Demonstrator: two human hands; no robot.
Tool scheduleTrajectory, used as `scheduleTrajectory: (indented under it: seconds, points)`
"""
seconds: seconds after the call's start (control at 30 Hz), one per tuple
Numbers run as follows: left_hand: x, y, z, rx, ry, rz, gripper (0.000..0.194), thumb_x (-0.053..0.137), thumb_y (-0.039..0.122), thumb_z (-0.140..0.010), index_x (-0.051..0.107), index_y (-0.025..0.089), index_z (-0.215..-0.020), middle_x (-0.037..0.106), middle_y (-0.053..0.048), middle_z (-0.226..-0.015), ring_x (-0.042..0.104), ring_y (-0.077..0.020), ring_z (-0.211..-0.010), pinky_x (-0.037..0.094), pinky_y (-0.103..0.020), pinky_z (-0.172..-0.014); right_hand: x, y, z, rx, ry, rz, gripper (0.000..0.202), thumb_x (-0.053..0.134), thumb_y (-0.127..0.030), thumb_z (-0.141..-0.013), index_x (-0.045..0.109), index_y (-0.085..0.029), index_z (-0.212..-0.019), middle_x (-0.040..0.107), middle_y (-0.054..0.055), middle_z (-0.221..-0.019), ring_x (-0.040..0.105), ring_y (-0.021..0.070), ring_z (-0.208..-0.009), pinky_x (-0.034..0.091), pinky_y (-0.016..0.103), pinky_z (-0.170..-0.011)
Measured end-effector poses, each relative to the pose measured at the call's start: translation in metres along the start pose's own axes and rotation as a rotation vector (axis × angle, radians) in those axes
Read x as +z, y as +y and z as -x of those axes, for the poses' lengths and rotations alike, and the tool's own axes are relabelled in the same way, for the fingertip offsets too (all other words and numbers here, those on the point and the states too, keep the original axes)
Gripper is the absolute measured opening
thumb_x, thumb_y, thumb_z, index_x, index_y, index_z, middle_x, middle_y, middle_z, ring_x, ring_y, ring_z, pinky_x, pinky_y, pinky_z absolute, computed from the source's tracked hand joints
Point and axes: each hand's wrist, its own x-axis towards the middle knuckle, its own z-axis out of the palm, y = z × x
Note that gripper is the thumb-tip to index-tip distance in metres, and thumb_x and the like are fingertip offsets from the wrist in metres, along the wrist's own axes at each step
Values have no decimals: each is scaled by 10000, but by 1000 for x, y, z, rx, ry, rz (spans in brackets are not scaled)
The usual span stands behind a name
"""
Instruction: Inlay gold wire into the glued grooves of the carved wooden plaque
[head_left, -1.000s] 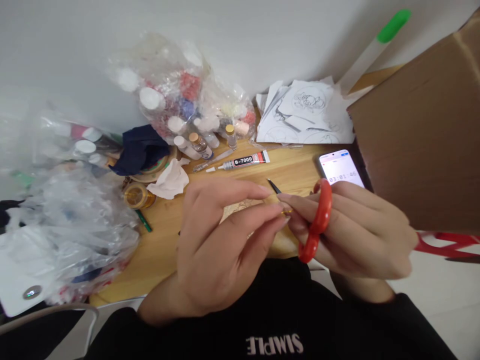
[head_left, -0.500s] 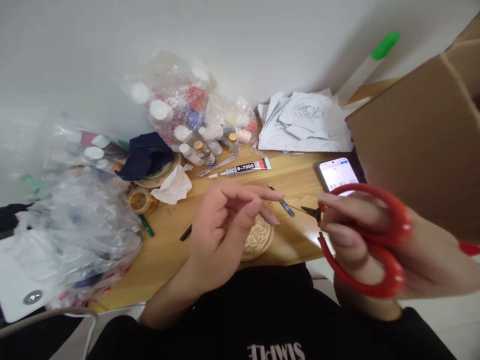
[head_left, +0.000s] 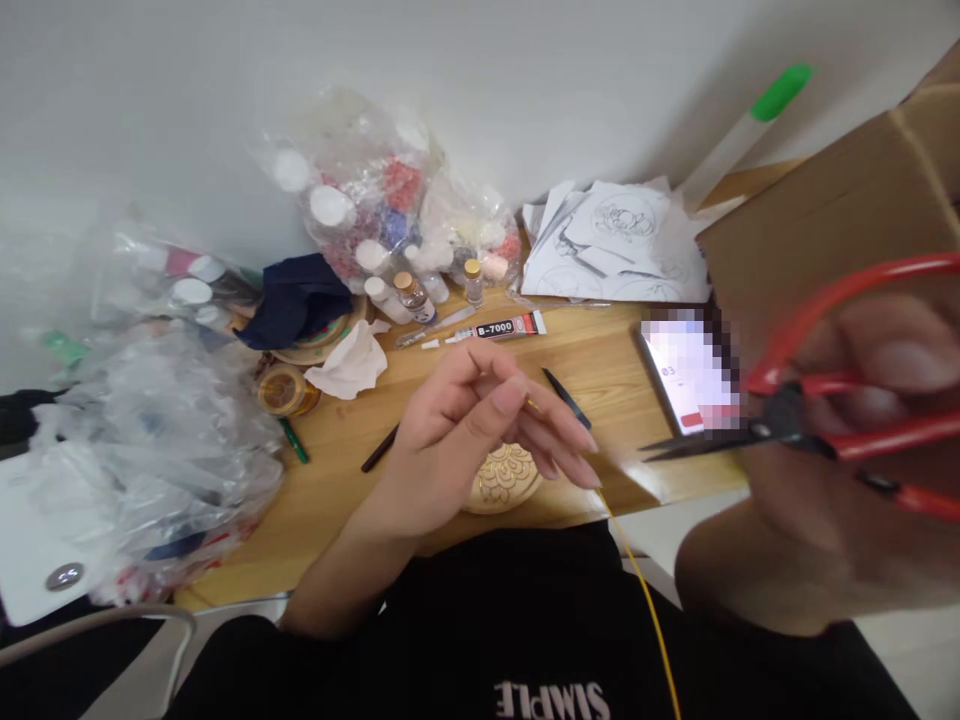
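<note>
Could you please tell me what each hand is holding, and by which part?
The right hand holds the scissors by their red handles; the left hand holds a yellow strand by its upper part, the rest trailing downward.

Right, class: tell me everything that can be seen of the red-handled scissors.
The scissors have glossy red handles, cut off by the picture's right edge, and dark, metal-looking blades tapering to a point, with a small round pivot. The blades look closed or nearly so and point toward the left hand, apart from it. The right hand holds them aloft.
</note>
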Motion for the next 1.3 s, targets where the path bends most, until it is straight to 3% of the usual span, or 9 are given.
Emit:
scheduleTrajectory:
  seconds: [0.1, 0.17, 0.43, 0.67, 0.77, 0.87, 1.07, 1.27, 1.3]
  points:
    - [-1, -2, -2, -88, -86, 129, 140, 474, 301, -1009, 443, 218, -900, 738, 31, -846, 739, -130, -668, 572, -200, -567, 18, 4, -11, 138, 151, -369, 488, 322, -429, -1021, 584, -221, -665, 530, -11, -629, 498, 82, -525, 390, 234, -450]
    - [1, -3, -3, -147, -127, 206, 143, 483, 297, -1005, 445, 214, -894, 741, 29, -855, 743, -133, -681, 571, -197, -576, 24, 7, -15, 238, 112, -523, 485, 331, -343, -1026, 445, -199, -578, 451, -9, -560, 485, 87, -490, 421, 219, -454]
    - [7, -2, -5, -242, -138, 296, 182, 494, 309, -1002, 436, 198, -869, 743, 21, -836, 745, -138, -668, 545, -166, -535, 20, 23, -16, 283, -11, -499, 485, 167, -334, -1036, 362, -220, -607, 406, 2, -572, 516, 98, -492, 444, 210, -450]
    - [9, -2, -5, -250, -132, 322, 174, 478, 281, -1008, 441, 186, -867, 736, -10, -805, 745, -137, -682, 525, -156, -542, 18, 24, -15, 361, -47, -519, 495, 286, -405, -1031, 432, -211, -600, 442, -14, -571, 533, 79, -516, 472, 206, -494]
    - [10, -3, -4, -259, -107, 349, 170, 460, 259, -1015, 454, 174, -868, 737, -13, -831, 745, -127, -693, 530, -149, -561, 30, 14, -15, 492, 168, -692, 555, 353, -489, -1004, 543, -198, -571, 506, -27, -555, 502, 45, -450, 441, 162, -437]
    - [10, -3, -4, -260, -105, 351, 165, 425, 230, -1025, 454, 167, -876, 739, -16, -833, 747, -125, -706, 529, -143, -572, 43, 5, -17, 581, 402, -762, 704, 239, -543, -1011, 579, -191, -505, 521, -31, -491, 465, 21, -379, 405, 136, -392]
    - [12, -1, -4, -257, -106, 346, 166, 387, 175, -1025, 439, 167, -867, 740, -17, -776, 748, -127, -705, 523, -133, -579, 53, -1, -21, 588, 516, -687, 832, 35, -516, -1007, 528, -198, -418, 485, -17, -430, 475, 23, -384, 355, 140, -363]
    - [14, -1, -5, -277, -88, 323, 190, 361, 130, -1015, 423, 170, -839, 729, -5, -734, 744, -126, -677, 513, -134, -557, 55, 7, -11, 458, 616, -430, 643, 203, -439, -1040, 407, -193, -482, 403, -31, -524, 460, 42, -455, 399, 161, -447]
    - [14, -2, -6, -283, -80, 318, 190, 361, 130, -1013, 419, 173, -836, 725, 1, -724, 742, -125, -667, 509, -134, -549, 55, 9, -10, 420, 570, -323, 608, 210, -421, -1039, 363, -185, -500, 372, -37, -544, 458, 34, -465, 421, 157, -484]
